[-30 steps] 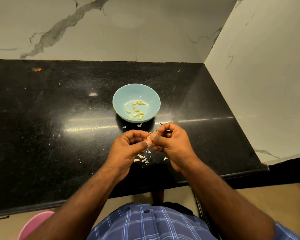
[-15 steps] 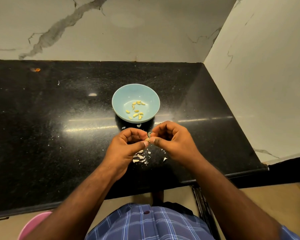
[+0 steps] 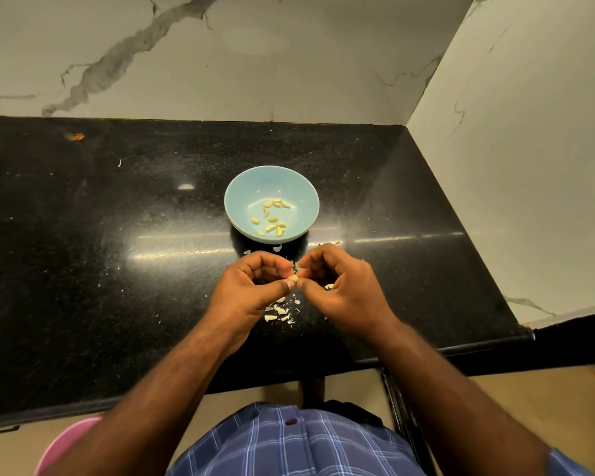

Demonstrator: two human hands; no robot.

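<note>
Black granite counter, veined white marble walls, beige floor

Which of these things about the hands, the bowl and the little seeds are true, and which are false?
1. The left hand and the right hand pinch one small seed between them. True.
2. The bowl is red. False: it is light blue.
3. A few yellowish seeds lie in the bowl. True.
4. The shell bits are piled inside the bowl. False: they lie on the black counter, under the hands.
</note>
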